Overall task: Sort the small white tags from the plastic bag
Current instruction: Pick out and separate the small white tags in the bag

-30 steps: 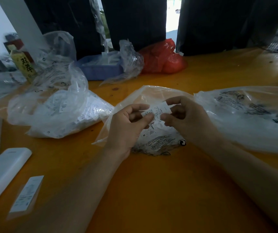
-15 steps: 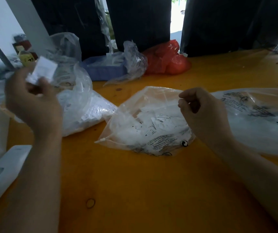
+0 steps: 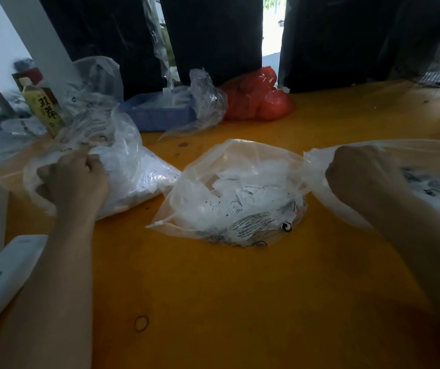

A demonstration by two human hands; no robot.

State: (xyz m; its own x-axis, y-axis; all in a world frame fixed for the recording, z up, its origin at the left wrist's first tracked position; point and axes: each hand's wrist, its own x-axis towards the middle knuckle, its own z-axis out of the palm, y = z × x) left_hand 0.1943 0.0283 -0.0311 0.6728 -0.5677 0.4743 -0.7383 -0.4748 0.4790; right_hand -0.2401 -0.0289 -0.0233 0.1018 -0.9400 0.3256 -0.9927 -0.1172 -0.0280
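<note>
Now | left hand (image 3: 73, 179) is curled into left bag's (image 3: 123, 166) plastic | right hand (image 3: 360, 174) is clenched (contents unseen) at right bag's (image 3: 426, 182) rim | tag bag (image 3: 234, 193) is left lying between them

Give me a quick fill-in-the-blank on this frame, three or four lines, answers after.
1. The left hand reaches into the clear bag on the ____ side of the table.
2. The loose white tags lie inside the ____ bag of the three clear ones.
3. The bunched bag at the back of the table is ____ in colour.
4. The tray behind the bags is ____.

Missing words: left; middle; red; blue
</note>
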